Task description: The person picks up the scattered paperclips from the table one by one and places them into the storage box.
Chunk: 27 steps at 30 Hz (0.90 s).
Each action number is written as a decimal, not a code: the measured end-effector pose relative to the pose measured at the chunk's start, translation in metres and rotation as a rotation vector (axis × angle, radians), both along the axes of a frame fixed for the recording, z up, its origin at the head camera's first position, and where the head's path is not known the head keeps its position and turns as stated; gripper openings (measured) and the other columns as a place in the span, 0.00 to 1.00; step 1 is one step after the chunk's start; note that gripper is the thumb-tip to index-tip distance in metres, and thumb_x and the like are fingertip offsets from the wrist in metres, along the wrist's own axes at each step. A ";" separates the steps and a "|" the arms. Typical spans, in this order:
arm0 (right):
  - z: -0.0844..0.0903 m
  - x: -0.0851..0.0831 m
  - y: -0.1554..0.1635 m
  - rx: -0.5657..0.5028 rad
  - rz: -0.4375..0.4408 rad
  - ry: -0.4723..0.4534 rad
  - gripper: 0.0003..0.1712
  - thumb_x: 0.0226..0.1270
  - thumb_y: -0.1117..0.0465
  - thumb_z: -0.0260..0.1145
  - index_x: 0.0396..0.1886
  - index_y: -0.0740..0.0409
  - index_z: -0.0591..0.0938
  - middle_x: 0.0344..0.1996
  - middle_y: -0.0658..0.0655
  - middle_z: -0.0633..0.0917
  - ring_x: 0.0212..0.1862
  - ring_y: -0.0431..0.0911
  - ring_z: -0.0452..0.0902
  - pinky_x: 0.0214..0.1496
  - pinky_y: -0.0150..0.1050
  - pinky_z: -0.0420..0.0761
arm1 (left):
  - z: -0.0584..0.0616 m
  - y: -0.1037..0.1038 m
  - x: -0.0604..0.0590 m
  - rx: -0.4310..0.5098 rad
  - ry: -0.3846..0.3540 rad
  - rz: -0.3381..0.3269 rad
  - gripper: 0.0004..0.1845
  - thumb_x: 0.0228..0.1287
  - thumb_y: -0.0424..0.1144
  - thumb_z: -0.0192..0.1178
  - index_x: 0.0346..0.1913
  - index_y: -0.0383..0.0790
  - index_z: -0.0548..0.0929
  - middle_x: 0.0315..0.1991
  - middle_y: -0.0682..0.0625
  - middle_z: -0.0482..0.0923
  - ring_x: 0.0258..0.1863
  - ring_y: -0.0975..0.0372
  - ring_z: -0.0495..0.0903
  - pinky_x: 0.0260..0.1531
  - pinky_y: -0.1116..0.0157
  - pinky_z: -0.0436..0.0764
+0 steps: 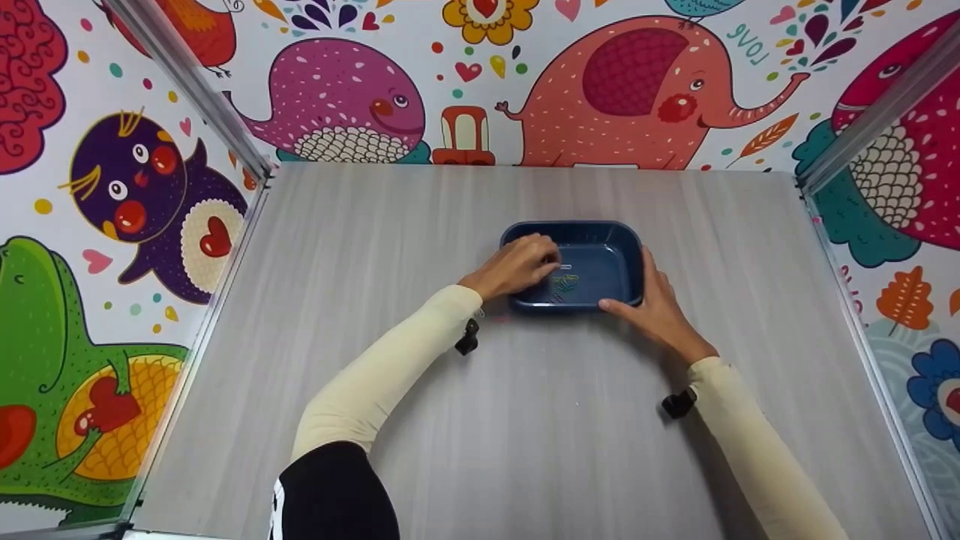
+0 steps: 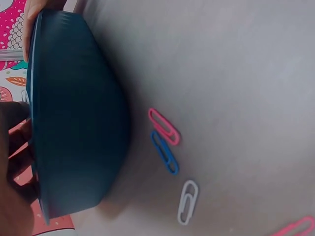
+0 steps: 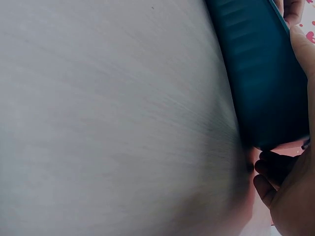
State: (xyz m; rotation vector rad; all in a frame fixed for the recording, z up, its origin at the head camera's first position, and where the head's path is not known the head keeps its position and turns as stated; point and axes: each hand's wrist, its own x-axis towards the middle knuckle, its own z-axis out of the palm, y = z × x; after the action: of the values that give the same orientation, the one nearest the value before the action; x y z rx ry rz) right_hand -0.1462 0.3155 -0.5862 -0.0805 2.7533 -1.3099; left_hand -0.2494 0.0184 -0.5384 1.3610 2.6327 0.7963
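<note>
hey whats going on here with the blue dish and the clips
A person works at a grey table with both hands on a dark blue rectangular dish. The left hand reaches over the dish's left rim, its fingers curled inside near some paper clips on the bottom. The right hand rests against the dish's right near corner. Outside the dish, a pink paper clip, a blue paper clip and a white paper clip lie on the table.
</note>
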 end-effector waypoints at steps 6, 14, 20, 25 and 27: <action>0.001 0.001 0.000 -0.015 0.006 0.003 0.74 0.69 0.39 0.79 0.92 0.53 0.36 0.86 0.75 0.51 0.84 0.70 0.50 0.80 0.76 0.53 | 0.000 0.003 0.001 0.011 -0.032 -0.007 0.11 0.84 0.38 0.63 0.54 0.36 0.91 0.51 0.44 0.89 0.52 0.54 0.84 0.57 0.58 0.83; 0.002 0.001 0.001 -0.008 0.005 -0.023 0.75 0.70 0.37 0.78 0.92 0.49 0.33 0.87 0.74 0.48 0.85 0.70 0.47 0.81 0.76 0.51 | 0.001 -0.008 0.004 0.150 -0.076 -0.021 0.10 0.81 0.34 0.67 0.54 0.32 0.92 0.50 0.42 0.90 0.51 0.52 0.86 0.57 0.56 0.84; 0.002 0.002 0.001 0.000 -0.005 -0.020 0.75 0.69 0.38 0.78 0.93 0.48 0.34 0.87 0.74 0.49 0.85 0.71 0.47 0.81 0.76 0.51 | 0.005 -0.026 0.014 0.256 -0.111 0.005 0.09 0.79 0.33 0.69 0.52 0.32 0.93 0.43 0.42 0.89 0.43 0.55 0.86 0.47 0.61 0.84; 0.001 0.001 0.001 0.004 -0.004 -0.014 0.74 0.69 0.38 0.78 0.93 0.49 0.34 0.87 0.74 0.49 0.85 0.71 0.47 0.81 0.76 0.51 | 0.005 -0.043 0.025 0.314 -0.161 0.029 0.09 0.77 0.33 0.70 0.53 0.32 0.92 0.43 0.43 0.89 0.40 0.56 0.83 0.45 0.55 0.85; 0.001 0.001 0.001 0.005 0.000 -0.013 0.75 0.69 0.38 0.78 0.92 0.50 0.34 0.88 0.73 0.48 0.85 0.71 0.46 0.81 0.76 0.51 | 0.005 -0.051 0.030 0.328 -0.185 0.031 0.10 0.77 0.34 0.71 0.54 0.33 0.92 0.44 0.43 0.89 0.41 0.56 0.83 0.45 0.52 0.85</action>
State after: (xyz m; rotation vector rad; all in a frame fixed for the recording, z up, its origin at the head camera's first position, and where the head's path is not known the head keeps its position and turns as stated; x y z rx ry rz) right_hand -0.1449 0.3161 -0.5856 -0.0721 2.7455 -1.2990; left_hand -0.2199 -0.0322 -0.5336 1.2392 2.4637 1.3374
